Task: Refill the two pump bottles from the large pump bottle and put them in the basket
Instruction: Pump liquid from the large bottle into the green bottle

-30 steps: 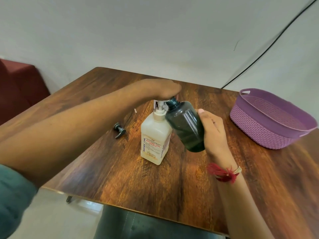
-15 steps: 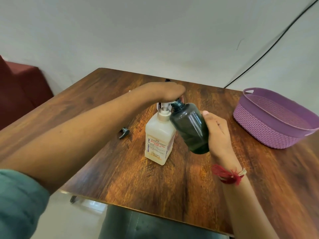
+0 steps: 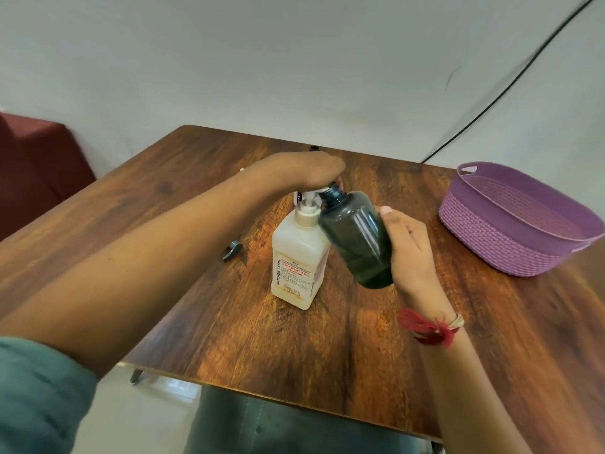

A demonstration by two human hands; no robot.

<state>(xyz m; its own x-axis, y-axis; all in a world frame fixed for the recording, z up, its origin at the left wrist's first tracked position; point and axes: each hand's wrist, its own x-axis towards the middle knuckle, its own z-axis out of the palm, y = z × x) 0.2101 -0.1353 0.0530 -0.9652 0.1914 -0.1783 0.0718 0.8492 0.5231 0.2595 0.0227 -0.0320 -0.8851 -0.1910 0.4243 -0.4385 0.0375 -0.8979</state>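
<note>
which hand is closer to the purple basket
Right. The right hand, holding the dark bottle, is just left of the basket; the left hand rests on the large pump bottle, farther away.

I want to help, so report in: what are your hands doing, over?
Left hand atop large pump bottle. Right hand holds dark bottle tilted, neck at the nozzle. Loose pump cap on table, basket off right, neither in the way.

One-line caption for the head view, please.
Left hand on the pump of the large pump bottle; right hand tilts the open dark bottle to its nozzle; purple basket nearby.
</note>
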